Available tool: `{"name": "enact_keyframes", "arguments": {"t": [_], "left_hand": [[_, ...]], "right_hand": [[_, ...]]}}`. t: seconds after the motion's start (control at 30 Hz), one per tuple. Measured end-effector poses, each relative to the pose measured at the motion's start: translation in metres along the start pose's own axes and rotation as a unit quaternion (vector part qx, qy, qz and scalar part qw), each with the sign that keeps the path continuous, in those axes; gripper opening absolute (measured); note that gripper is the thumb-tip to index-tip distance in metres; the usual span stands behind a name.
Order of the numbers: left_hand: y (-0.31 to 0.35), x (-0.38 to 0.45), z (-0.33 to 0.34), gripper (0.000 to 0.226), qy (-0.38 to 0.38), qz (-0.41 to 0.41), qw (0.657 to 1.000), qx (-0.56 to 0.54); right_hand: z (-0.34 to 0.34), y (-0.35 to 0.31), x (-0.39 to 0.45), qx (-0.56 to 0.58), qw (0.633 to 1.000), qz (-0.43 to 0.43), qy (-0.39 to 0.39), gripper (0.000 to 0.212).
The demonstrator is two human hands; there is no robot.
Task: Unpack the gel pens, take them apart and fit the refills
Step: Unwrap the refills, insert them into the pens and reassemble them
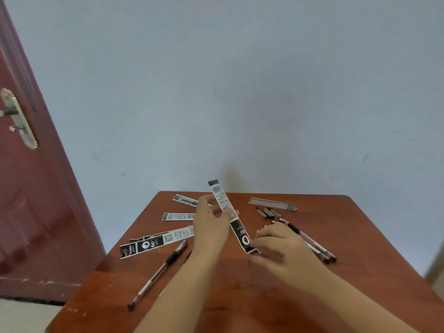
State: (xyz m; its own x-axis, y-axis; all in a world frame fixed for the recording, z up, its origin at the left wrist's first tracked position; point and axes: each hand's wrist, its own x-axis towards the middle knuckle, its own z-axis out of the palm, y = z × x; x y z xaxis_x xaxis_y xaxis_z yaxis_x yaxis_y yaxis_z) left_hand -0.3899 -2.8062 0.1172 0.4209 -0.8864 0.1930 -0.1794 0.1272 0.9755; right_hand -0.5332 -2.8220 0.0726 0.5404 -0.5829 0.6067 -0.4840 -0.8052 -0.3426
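Note:
My left hand (211, 222) holds a long black-and-white pen packet (222, 200) by its middle, tilted up over the wooden table (240, 296). My right hand (281, 246) pinches the packet's lower black end. An assembled gel pen (159, 267) lies at the left front. Pen barrels (314, 246) lie to the right of my right hand, partly hidden by it. A bundle of refills (272, 203) and several small dark pen parts (268, 212) lie at the back right.
Three packets (156, 241) lie flat on the table's left half, one near the back edge (185, 200). A red-brown door (28, 188) with a metal handle stands at the left. A pale wall rises behind the table.

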Motion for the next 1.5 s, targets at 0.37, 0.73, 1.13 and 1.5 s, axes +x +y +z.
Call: {"name": "enact_keyframes", "arguments": {"t": [0.37, 0.73, 1.13, 1.5], "left_hand": [[-0.023, 0.003, 0.021, 0.031, -0.196, 0.125, 0.95, 0.208], [-0.064, 0.01, 0.033, 0.031, -0.2, 0.263, 0.895, 0.3], [-0.072, 0.01, 0.023, 0.03, -0.189, 0.303, 0.88, 0.312], [-0.077, 0.014, 0.018, 0.029, -0.176, 0.286, 0.89, 0.309]], "right_hand": [[-0.028, 0.031, 0.021, 0.22, 0.934, 0.269, 0.083, 0.023], [-0.016, 0.06, 0.004, 0.159, 0.961, 0.224, -0.036, 0.018], [-0.006, 0.056, 0.002, 0.108, 0.979, 0.167, -0.054, 0.018], [-0.015, 0.056, 0.001, 0.178, 0.968, 0.151, -0.095, 0.015]]}}
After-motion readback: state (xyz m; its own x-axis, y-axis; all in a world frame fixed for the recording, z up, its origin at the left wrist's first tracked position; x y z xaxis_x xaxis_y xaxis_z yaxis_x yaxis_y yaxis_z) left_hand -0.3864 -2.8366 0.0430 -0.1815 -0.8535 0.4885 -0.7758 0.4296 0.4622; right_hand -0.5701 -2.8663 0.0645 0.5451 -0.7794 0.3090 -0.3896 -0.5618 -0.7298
